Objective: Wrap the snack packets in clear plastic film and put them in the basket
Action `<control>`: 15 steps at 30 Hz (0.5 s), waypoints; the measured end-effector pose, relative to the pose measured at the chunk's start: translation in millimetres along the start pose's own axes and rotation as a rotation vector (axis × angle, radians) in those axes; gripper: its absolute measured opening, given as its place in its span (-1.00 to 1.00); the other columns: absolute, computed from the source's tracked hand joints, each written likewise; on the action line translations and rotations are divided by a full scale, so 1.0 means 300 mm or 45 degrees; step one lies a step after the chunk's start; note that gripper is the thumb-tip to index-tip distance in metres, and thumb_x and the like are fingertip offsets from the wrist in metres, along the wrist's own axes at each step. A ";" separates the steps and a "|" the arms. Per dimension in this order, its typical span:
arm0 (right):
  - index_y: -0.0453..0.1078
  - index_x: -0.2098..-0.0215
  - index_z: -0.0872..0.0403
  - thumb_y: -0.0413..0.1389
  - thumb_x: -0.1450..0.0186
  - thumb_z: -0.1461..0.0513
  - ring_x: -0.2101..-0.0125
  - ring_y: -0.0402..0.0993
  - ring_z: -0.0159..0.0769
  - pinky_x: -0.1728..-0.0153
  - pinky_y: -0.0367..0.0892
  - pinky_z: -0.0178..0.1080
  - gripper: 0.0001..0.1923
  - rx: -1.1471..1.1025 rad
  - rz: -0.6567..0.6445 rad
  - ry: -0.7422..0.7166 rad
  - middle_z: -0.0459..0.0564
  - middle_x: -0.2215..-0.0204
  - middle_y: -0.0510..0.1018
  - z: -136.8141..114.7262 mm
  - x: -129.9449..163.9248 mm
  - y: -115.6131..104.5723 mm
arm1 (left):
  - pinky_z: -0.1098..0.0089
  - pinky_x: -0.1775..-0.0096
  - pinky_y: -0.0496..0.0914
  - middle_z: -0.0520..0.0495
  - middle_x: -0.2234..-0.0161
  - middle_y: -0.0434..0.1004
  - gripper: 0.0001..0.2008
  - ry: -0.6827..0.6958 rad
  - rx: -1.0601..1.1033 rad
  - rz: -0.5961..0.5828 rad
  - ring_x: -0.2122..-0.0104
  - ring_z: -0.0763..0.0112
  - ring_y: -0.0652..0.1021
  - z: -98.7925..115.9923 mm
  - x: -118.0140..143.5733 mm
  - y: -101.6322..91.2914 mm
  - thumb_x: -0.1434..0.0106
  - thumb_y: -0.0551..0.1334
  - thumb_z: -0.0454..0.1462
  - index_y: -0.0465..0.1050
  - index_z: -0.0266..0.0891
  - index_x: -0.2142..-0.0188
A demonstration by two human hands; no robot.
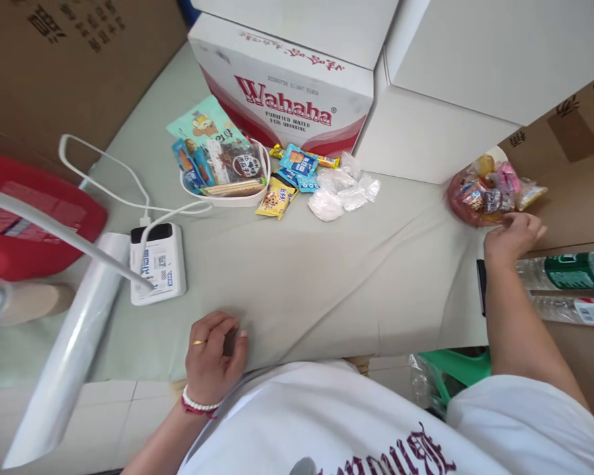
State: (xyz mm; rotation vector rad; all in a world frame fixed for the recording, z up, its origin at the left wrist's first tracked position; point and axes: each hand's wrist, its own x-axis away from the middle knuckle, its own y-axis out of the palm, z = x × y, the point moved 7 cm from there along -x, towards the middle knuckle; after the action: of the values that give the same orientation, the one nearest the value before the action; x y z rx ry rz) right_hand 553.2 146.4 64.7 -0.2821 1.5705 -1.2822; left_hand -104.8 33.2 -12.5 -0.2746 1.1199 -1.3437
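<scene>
My left hand (pixel 215 359) rests at the table's near edge, fingers loosely curled and the thumb apart, with nothing visible in it. Far to the right, my right hand (pixel 515 234) is closed at the near rim of a reddish bowl (pixel 462 206), its fingertips partly hidden. Small wrapped snacks and candies (pixel 492 198) fill that bowl. Left of centre, a white basket (pixel 232 200) holds snack packets and thin sticks. Beside it lie a yellow snack packet (pixel 277 198), blue packets (pixel 298 160) and crumpled clear plastic wrappers (pixel 341 188).
A Wahaha water carton (pixel 287 99) and white boxes (pixel 475 59) stand behind. On the left are a power bank (pixel 158 264) with a white cable, a plastic roll (pixel 74 343), a cup (pixel 24 303) and a red bag (pixel 30 218). Plastic bottles (pixel 569 272) lie at right.
</scene>
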 end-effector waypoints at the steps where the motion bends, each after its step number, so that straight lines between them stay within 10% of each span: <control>1: 0.49 -0.08 0.08 -0.04 -0.24 0.43 -0.07 0.37 0.24 0.05 0.23 0.11 -0.50 -0.090 -0.006 -0.014 0.45 -0.01 0.48 -0.054 0.016 -0.011 | 0.17 0.10 0.50 -0.19 0.15 0.47 -0.76 -0.027 0.013 0.000 0.14 0.15 0.56 -0.006 0.005 -0.001 -0.25 0.28 -0.39 0.41 -0.18 0.09; 5: 0.52 0.06 0.11 -0.04 -0.32 0.31 0.00 0.45 0.02 -0.06 0.28 -0.04 -0.66 -0.536 -0.385 -0.416 0.27 0.07 0.58 -0.436 0.052 0.028 | 0.19 0.10 0.52 -0.19 0.16 0.51 -0.82 -0.089 0.015 -0.048 0.16 0.18 0.58 -0.027 0.018 0.018 -0.29 0.26 -0.34 0.42 -0.19 0.11; 10: 0.49 -0.06 0.13 0.02 -0.32 0.24 0.13 0.49 -0.18 -0.06 0.32 -0.16 -0.61 -0.752 -0.590 -0.474 0.16 -0.04 0.56 -0.854 0.039 0.124 | 0.24 0.12 0.53 -0.16 0.21 0.53 -0.93 -0.166 0.062 -0.089 0.20 0.25 0.59 -0.036 0.024 0.025 -0.34 0.21 -0.33 0.47 -0.18 0.20; 15: 0.54 0.23 0.15 0.11 -0.27 0.24 0.19 0.48 -0.17 0.06 0.36 -0.16 -0.79 -0.703 -0.710 -0.354 0.14 0.20 0.62 -0.969 0.039 0.156 | 0.23 0.12 0.53 -0.16 0.15 0.50 -0.93 -0.377 0.185 0.005 0.15 0.26 0.58 -0.049 0.063 -0.048 -0.37 0.22 -0.29 0.49 -0.18 0.21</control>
State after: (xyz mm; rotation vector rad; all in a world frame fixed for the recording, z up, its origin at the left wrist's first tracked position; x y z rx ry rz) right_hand 332.2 325.0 -13.3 -1.2634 1.6294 -1.1159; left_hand -128.3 19.2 -18.2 -0.3523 0.7719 -1.3243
